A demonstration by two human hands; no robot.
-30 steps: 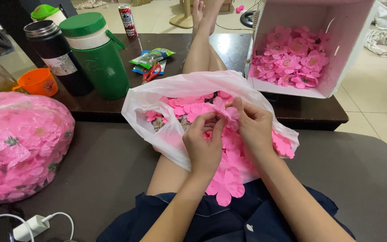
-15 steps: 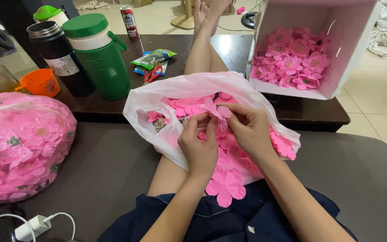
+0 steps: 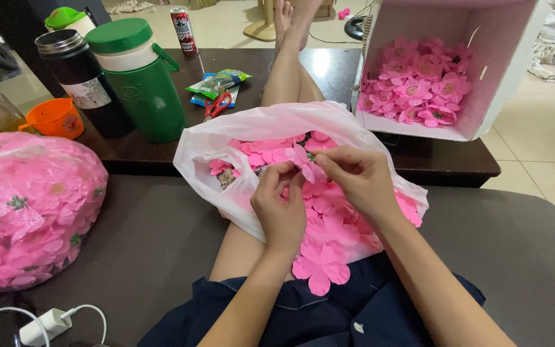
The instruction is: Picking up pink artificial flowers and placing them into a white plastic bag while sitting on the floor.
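My left hand [image 3: 279,207] and my right hand [image 3: 355,178] meet over my lap, and both pinch one pink fabric flower petal piece [image 3: 306,164] between their fingertips. Under them lies an open white plastic bag [image 3: 229,144] full of pink petals, resting on my leg. Several loose pink petals [image 3: 321,266] spill onto my dark shorts below the hands. A white box [image 3: 503,71] tipped on its side at the upper right holds finished pink flowers [image 3: 414,90].
A large clear bag of pink flowers [image 3: 24,209] sits at the left. On the dark low table [image 3: 444,160] stand a green jug [image 3: 138,80], a black flask [image 3: 80,77], an orange cup [image 3: 54,118], red scissors [image 3: 215,105], snack packets and a can [image 3: 183,29]. A white charger [image 3: 41,325] lies bottom left.
Both hands have lifted slightly off the petals in the bag and drawn together, the fingertips now working one petal piece held up between them.
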